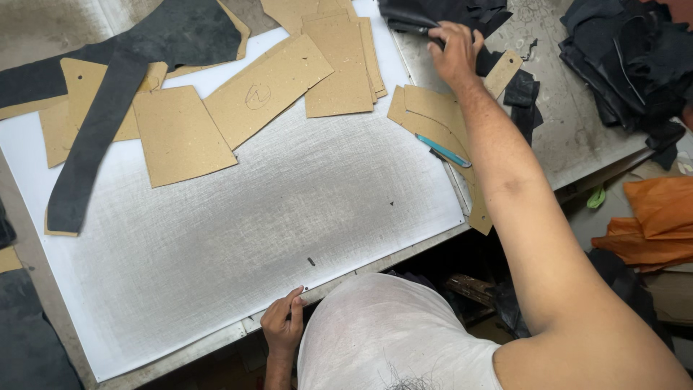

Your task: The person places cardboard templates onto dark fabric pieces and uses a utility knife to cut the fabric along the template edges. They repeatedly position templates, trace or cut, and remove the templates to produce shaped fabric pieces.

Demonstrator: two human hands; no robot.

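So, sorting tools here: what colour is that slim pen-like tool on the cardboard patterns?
Light blue tool, clearest in the head view.

Tan speckled cardboard patterns [180, 133], black leather pieces [101, 123], white scored cutting board [253, 217], turquoise knife [442, 151], orange cloth [660, 220].

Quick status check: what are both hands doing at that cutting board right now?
Right hand gripping dark leather pile at board's far edge. Left hand resting on white cutting board near edge. Cardboard patterns, blue knife beside right arm.
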